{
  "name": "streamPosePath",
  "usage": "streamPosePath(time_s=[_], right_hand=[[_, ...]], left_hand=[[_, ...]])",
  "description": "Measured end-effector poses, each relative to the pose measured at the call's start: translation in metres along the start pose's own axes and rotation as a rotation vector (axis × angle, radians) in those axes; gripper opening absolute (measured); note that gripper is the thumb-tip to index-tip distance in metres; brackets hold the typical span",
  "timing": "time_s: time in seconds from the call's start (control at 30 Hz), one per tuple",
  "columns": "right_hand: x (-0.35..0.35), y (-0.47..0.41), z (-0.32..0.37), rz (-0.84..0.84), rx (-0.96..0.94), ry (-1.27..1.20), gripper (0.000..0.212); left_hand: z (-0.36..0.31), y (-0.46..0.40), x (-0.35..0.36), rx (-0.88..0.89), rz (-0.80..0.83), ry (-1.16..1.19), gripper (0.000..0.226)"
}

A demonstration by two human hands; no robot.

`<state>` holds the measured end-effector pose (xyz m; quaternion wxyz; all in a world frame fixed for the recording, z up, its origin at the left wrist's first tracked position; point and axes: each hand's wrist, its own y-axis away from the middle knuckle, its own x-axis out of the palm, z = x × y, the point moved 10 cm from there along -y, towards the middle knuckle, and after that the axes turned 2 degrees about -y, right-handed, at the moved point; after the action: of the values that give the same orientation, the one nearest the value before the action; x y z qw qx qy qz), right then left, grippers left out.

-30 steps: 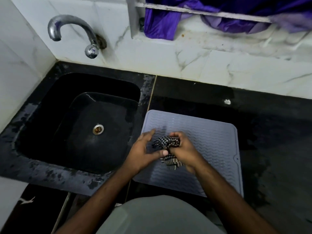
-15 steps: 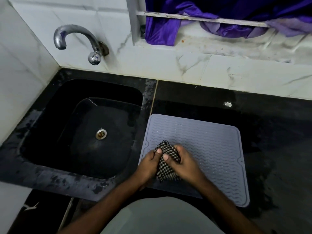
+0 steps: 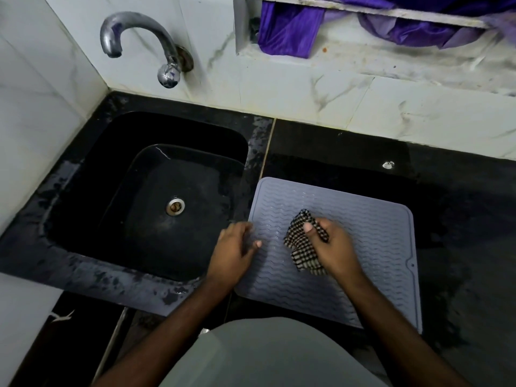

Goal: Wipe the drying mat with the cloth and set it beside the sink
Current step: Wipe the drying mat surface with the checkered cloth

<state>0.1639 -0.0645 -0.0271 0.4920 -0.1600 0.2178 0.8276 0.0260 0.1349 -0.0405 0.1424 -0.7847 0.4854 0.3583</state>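
Nearest the camera a pale shirt front (image 3: 268, 356) fills the bottom middle and hides the front edge of the surface (image 3: 460, 219) there, with both forearms reaching forward from either side of it. The right hand (image 3: 332, 248) grips a bunched black-and-white checked cloth (image 3: 303, 247), thumb laid over the top, and holds it against the middle of the grey ribbed mat (image 3: 363, 247). The left hand (image 3: 233, 251) holds nothing: it rests at the mat's left edge with fingers loosely spread, though motion blur makes the fingertips hard to read. The mat lies flat on the black surface just right of the sink (image 3: 83, 191), its left edge close to the sink's rim and to the thin seam that runs back toward the wall; a small tab with a hole sits on its right edge. Bare dark surface, streaked and wet-looking, lies open to the right of the mat and behind it, where a small white speck (image 3: 388, 164) sits well apart from the mat. The sink is a deep black basin with a metal drain (image 3: 175, 206) at the bottom. Behind, white marbled tiles (image 3: 307, 88) rise from the surface, a curved metal tap (image 3: 139, 43) juts from them above the sink, and a ledge holds purple fabric (image 3: 290, 34) cut off by the top of the view.
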Motion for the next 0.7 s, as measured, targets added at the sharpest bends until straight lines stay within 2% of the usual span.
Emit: streamPosePath(time_s=[0.13, 0.23, 0.33, 0.47, 0.7], right_hand=[[0.010, -0.014, 0.046, 0.026, -0.287, 0.584, 0.041], [0.044, -0.013, 0.074, 0.097, -0.455, 0.824, 0.031], [0.078, -0.018, 0.083, 0.165, -0.482, 0.922, 0.021], [0.102, -0.021, 0.078, 0.185, -0.444, 0.932, 0.018], [0.103, -0.022, 0.068, 0.207, -0.426, 0.915, 0.026]], left_hand=[[0.006, -0.001, 0.021, -0.074, 0.171, -0.100, 0.120], [0.014, -0.001, 0.028, -0.093, 0.212, -0.192, 0.142], [0.015, -0.006, 0.026, -0.099, 0.209, -0.241, 0.151], [0.009, -0.011, 0.024, -0.078, 0.206, -0.301, 0.153], [0.004, -0.022, 0.028, -0.014, 0.288, -0.529, 0.129]])
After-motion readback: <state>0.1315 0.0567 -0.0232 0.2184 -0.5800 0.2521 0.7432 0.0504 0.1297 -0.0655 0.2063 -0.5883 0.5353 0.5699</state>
